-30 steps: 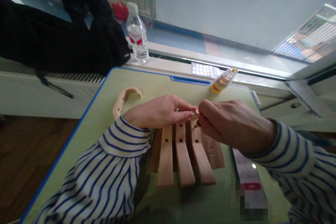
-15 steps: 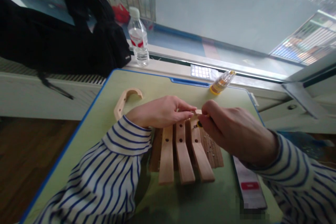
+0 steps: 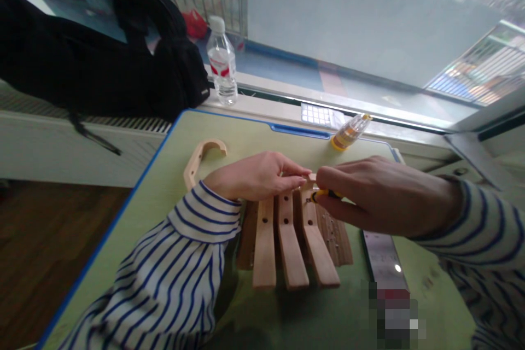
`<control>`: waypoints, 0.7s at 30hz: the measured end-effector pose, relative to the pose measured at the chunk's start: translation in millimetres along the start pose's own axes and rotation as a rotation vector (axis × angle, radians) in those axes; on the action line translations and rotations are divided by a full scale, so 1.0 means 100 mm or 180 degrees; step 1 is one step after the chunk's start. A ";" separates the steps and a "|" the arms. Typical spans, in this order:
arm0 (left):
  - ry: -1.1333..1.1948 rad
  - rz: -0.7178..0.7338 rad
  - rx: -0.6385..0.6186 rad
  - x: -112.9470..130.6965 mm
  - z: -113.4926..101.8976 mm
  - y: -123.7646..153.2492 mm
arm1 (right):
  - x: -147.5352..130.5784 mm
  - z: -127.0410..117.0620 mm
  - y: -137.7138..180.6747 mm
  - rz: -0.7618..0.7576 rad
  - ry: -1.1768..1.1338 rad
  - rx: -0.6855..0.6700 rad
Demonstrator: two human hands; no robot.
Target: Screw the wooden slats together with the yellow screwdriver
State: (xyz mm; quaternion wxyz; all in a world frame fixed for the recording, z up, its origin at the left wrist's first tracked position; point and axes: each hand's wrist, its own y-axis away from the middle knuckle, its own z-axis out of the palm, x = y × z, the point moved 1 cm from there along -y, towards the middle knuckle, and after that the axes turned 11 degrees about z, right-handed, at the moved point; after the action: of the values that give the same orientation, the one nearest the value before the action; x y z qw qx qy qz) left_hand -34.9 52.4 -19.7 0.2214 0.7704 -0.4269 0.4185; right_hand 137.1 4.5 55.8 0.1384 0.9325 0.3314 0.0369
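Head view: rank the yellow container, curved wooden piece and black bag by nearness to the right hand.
1. yellow container, just beyond the right hand.
2. curved wooden piece, table's left side.
3. black bag, far left on the ledge.

Soft daylight enters through the window (image 3: 361, 16) at twelve o'clock, shadows stay faint, edges bend and blur, and five o'clock is pixelated.

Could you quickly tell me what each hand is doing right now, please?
Left hand: closed, fingertips pinching the end of the pale wooden slat assembly.
Right hand: closed on a small yellow-and-black screwdriver.
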 end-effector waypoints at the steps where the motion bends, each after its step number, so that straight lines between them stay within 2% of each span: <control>1: -0.0013 0.0003 -0.0013 -0.01 0.00 0.00 | -0.01 -0.01 -0.02 -0.0051 0.0031 0.0048; 6: -0.0071 0.0088 -0.0010 -0.04 0.00 0.00 | -0.03 0.06 -0.10 -0.0096 0.0167 0.0338; 9: -0.0054 0.0133 0.0013 -0.03 0.00 0.00 | -0.02 0.14 -0.09 0.0060 0.0196 0.0543; 14: -0.0011 0.0103 0.0045 -0.01 0.00 0.00 | -0.07 0.25 -0.03 0.0768 0.0211 0.0890; 18: 0.0012 0.0064 0.0081 -0.03 0.01 -0.01 | -0.19 0.32 0.03 0.1549 0.0216 0.1211; 21: 0.0017 0.0072 0.0073 -0.03 0.02 -0.01 | -0.28 0.35 0.06 0.1792 0.0137 0.1298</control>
State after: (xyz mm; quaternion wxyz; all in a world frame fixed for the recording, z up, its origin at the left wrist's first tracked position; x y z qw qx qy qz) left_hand -33.9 52.7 -23.5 0.2090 0.7669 -0.4302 0.4279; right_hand 124.7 -25.8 24.3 -0.0734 0.9949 0.0645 0.0263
